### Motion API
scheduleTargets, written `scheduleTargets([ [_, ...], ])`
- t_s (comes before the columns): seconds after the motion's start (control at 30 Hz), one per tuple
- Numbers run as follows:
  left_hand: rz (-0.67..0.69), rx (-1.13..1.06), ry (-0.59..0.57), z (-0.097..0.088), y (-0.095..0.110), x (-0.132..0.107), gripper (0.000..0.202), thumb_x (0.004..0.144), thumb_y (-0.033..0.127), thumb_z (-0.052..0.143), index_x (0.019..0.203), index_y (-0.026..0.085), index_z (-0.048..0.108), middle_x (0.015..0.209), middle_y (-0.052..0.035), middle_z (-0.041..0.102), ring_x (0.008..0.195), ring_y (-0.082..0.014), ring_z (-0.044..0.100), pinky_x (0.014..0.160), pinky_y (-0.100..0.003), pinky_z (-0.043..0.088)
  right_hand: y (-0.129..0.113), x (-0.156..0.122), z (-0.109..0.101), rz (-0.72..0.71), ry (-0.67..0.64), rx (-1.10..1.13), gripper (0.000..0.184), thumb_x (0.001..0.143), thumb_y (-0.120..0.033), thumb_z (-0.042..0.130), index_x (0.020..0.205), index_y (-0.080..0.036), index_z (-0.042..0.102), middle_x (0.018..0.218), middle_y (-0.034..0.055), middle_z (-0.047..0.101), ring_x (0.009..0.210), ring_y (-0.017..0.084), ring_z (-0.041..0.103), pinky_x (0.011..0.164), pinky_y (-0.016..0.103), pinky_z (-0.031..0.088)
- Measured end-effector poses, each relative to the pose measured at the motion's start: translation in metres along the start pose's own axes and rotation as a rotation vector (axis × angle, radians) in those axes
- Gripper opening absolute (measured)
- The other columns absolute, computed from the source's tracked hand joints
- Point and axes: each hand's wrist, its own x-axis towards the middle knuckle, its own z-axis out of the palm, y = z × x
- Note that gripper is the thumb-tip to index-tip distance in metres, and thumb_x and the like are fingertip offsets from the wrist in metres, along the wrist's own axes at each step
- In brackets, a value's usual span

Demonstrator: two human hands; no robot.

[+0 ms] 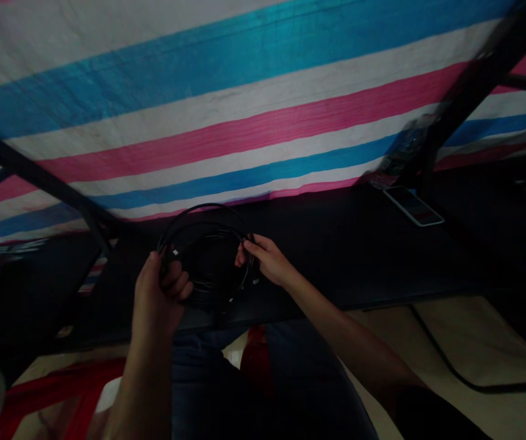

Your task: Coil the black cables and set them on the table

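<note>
Gripping black cable coil (203, 224), L hand (159, 293) fingers clenched, R hand (260, 260) fingers pinching strands; loose loops could slip, tangle if grip slackens.

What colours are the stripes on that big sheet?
The tarpaulin has blue, pink and white stripes, and it shows best in the head view.

I see a black cable (208, 269) wound in a loose, roughly upright coil, held at its sides by the left hand (162, 287) and right hand (263, 260). Its loops sit slightly apart, with a small white marking (175, 252) near the left hand.
</note>
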Motion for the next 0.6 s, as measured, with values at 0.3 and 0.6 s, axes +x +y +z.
scheduleTargets([
  [0.3,-0.157,0.146,-0.178,-0.035,-0.007,-0.020,0.047,0.075,0.063,0.077,0.085,0.018,0.069,0.050,0.0084,0.039,0.038,-0.0052,0.031,0.037,-0.015,0.032,-0.053,-0.072,0.021,0.026,-0.034,-0.408,0.034,0.098,-0.052,0.057,0.088,-0.020,0.064,0.070,-0.0020,0.055,0.061,0.013,0.050,0.057,0.026,0.040],
  [0.6,-0.159,0.635,-0.433,-0.059,-0.019,-0.070,0.031,0.076,0.050,0.080,0.096,0.027,0.080,0.088,-0.0066,0.075,0.066,-0.0185,0.064,0.056,-0.027,0.055,-0.093,-0.113,0.000,0.048,-0.195,-0.829,0.044,0.104,-0.045,0.044,0.070,-0.021,0.061,0.071,0.0012,0.054,0.064,0.015,0.051,0.060,0.029,0.038],
])
